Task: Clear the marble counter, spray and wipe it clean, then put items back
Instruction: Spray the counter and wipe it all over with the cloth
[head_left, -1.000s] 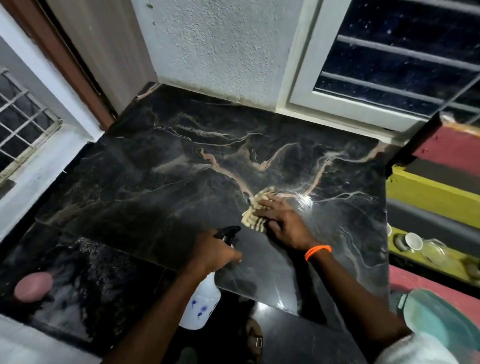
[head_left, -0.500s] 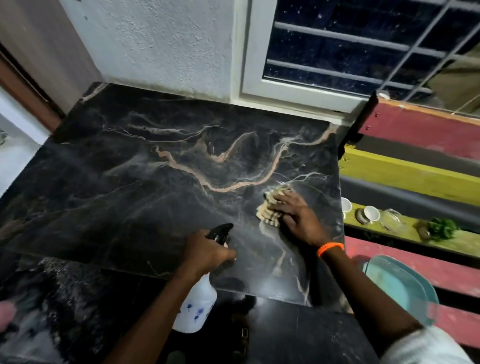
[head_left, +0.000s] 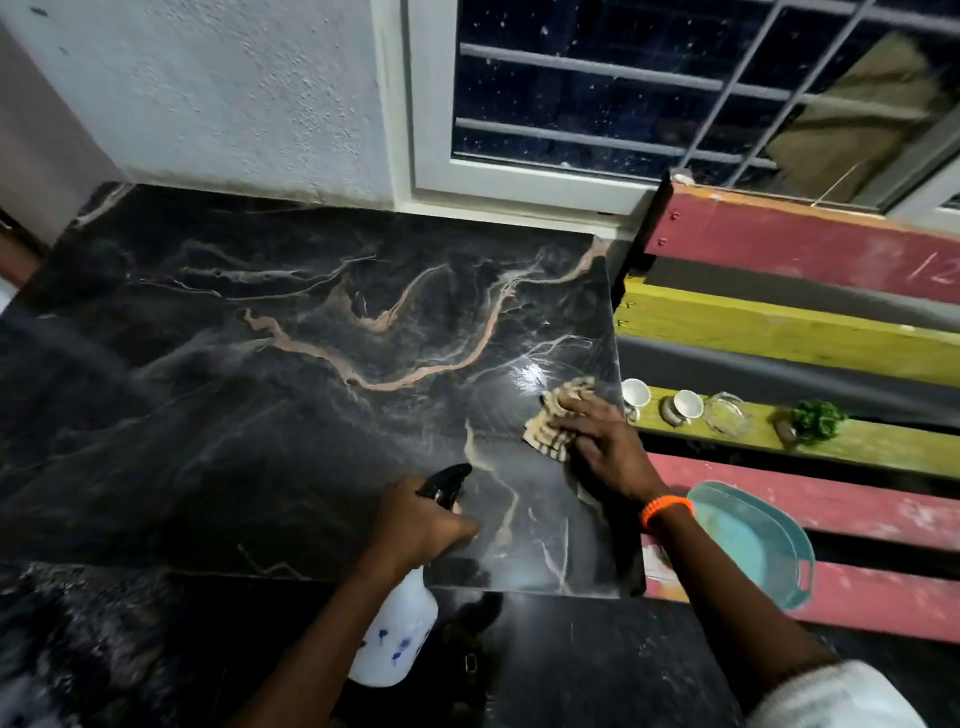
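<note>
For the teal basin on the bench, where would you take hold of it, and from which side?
Grip the teal basin by the cut-out handle in its rim at the near right end, coming from above and the right. The slot admits fingers, the basin looks empty, and the right hand, pressing the cloth, blocks the left side.

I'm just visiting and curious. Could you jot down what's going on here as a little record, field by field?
Surface: black marble counter with tan veins, bare of items
Left hand: grip closed on a white spray bottle, held at the near edge
Right hand: pressing a tan striped cloth flat on the counter near its right edge
Wrist: orange band on the right arm
Set aside: two white cups, a glass dish and a small green plant on a painted bench; a teal tub lower down
Stage: wiping
</note>
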